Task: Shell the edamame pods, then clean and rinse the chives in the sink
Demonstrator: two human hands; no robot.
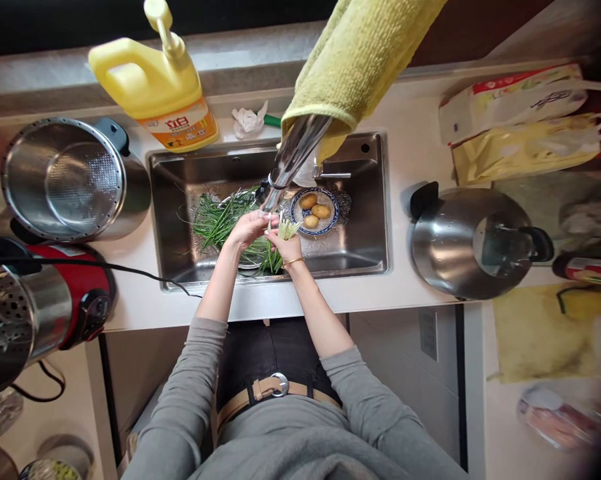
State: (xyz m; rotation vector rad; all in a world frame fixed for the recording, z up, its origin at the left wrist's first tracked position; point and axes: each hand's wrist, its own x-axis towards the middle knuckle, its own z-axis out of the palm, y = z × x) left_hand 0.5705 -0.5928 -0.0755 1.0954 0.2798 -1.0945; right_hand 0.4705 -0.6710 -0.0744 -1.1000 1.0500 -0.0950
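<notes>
Over the steel sink (370, 257), my right hand (286, 249) is closed around a bunch of chives (289, 230), their pale ends pointing up and the green leaves hanging below. Close beside it on the left, my left hand (249, 228) pinches what looks like a single pale chive stalk at its fingertips. More green chives (215, 220) lie heaped in the sink to the left, partly over a dish that is mostly hidden. A blue-rimmed plate (336, 217) with several potatoes (321, 211) sits right of my hands. Just above my fingers ends the metal faucet (297, 153).
A yellow towel (350, 73) wraps the faucet. Behind the sink stand a yellow detergent jug (175, 100) and crumpled tissue (249, 121). Left are a steel pot (135, 193) and a red appliance (83, 287) with a black cord (130, 268). A steel kettle (450, 240) stands right.
</notes>
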